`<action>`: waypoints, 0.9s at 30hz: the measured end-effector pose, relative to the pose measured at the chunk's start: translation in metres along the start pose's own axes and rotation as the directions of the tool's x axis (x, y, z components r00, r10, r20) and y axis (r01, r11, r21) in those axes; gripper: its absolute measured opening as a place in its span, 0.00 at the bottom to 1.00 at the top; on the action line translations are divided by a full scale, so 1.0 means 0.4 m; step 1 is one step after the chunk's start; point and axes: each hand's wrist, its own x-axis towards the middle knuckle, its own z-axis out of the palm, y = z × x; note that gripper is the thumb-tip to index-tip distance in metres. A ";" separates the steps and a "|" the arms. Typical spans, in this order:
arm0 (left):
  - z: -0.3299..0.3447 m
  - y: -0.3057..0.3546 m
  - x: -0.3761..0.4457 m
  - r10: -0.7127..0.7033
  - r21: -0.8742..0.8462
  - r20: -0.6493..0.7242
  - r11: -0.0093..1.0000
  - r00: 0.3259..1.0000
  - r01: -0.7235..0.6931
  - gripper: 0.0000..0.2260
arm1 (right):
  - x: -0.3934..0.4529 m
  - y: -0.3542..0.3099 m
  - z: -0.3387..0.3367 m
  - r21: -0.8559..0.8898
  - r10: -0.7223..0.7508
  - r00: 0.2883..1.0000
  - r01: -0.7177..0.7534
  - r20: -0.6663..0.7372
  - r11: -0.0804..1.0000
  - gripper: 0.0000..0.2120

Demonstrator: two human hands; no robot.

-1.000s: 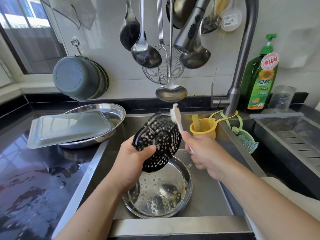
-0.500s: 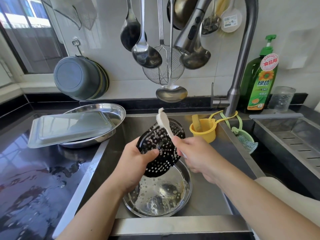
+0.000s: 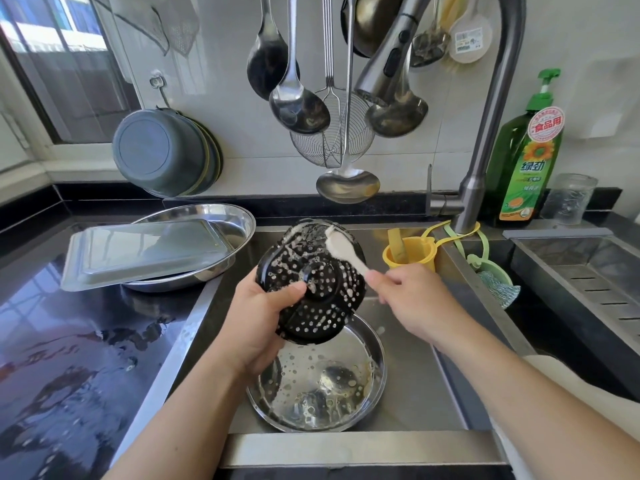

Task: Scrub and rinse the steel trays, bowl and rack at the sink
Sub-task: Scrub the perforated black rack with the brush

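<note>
gripping perforated rack (image 3: 311, 282): left hand (image 3: 258, 318) | right hand (image 3: 412, 299) clutching brush (image 3: 343, 249) | over sink (image 3: 426, 386)

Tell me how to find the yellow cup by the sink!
Find the tall curved tap behind the sink. Just left of its base, a yellow cup hangs inside the sink's back corner. Everything nearby is steel or black; the neighbouring hanging holder is green.
</note>
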 end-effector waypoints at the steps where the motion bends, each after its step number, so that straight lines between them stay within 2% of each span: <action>1: 0.002 -0.002 -0.001 -0.001 0.010 0.004 1.000 1.000 0.001 0.21 | -0.011 -0.006 0.006 -0.014 -0.025 0.999 0.026 0.029 1.000 0.27; 4: 0.007 -0.008 -0.005 -0.004 0.042 0.000 0.999 1.000 0.004 0.20 | -0.023 -0.030 0.025 -0.067 -0.084 0.993 0.090 0.085 0.994 0.27; 8: 0.010 -0.001 -0.004 0.018 -0.007 -0.031 1.000 0.999 -0.018 0.21 | 0.006 -0.004 -0.003 -0.042 -0.013 1.000 0.013 -0.010 0.999 0.28; 12: 0.008 0.004 -0.005 0.003 -0.040 -0.030 0.999 1.000 -0.004 0.21 | -0.009 -0.008 0.004 -0.072 -0.041 0.997 0.045 0.062 0.996 0.27; 16: 0.009 0.005 -0.005 0.014 -0.046 -0.028 0.999 1.000 -0.015 0.21 | 0.003 -0.004 -0.017 -0.075 0.002 0.999 0.001 0.052 0.997 0.27; 20: 0.011 -0.001 -0.007 0.027 -0.011 -0.010 1.000 1.000 -0.028 0.24 | -0.027 -0.028 0.011 -0.091 -0.083 0.986 0.096 0.143 0.991 0.26; 24: 0.011 -0.004 0.000 0.052 -0.023 -0.033 0.998 0.998 -0.052 0.25 | -0.018 -0.028 0.008 -0.054 -0.033 0.997 0.037 0.070 0.998 0.27; 27: 0.010 0.001 -0.002 0.057 -0.059 -0.060 0.996 0.997 -0.060 0.24 | -0.029 -0.029 0.015 -0.060 -0.055 0.991 0.062 0.119 0.996 0.26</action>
